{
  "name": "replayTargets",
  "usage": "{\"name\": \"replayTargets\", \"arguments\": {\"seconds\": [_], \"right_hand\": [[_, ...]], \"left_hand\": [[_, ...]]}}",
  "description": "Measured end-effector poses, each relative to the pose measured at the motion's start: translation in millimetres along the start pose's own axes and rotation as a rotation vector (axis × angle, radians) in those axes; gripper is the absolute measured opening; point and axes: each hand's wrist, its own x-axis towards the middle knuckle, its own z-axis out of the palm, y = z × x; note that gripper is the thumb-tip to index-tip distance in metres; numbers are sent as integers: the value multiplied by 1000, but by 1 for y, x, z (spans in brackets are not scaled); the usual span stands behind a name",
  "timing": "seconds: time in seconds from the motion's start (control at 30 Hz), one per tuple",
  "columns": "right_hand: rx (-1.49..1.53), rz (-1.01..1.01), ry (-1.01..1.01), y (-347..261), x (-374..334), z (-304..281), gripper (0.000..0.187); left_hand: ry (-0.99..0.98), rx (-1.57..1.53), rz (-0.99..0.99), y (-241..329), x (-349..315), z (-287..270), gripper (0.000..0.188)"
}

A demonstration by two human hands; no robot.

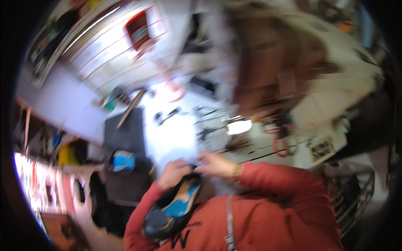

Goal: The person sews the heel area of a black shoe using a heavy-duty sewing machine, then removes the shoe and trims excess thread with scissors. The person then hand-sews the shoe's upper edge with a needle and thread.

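Observation:
A black shoe (161, 219) lies slantwise against my chest and left forearm, its toe toward me and its heel pointing away. A bow-like trim sits over the toe, and a tan and blue insole (184, 201) shows through the opening. My left hand (173, 172) is closed on the side of the heel. From the right, my right hand (215, 164) meets it, fingers closed at the heel's edge. Blur hides whether anything small is pinched between the fingertips.
Beyond my hands stands a brightly lit white worktable (171, 134). On it lie red-handled scissors (280, 144) and a brown stick-like tool (131, 108). Brown sheet material (276, 62) rises at the back right. Left of my hands, a blue packet (124, 160) rests on a dark surface.

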Motion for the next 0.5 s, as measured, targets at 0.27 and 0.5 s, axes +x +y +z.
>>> {"name": "replayTargets", "arguments": {"seconds": [0.27,0.5], "right_hand": [[-7,-104,111,24,40,30,20],[7,-104,134,19,24,23,25]], "left_hand": [[-43,-415,-286,13,15,-4,5],[-149,37,87,6,24,-8,8]]}}
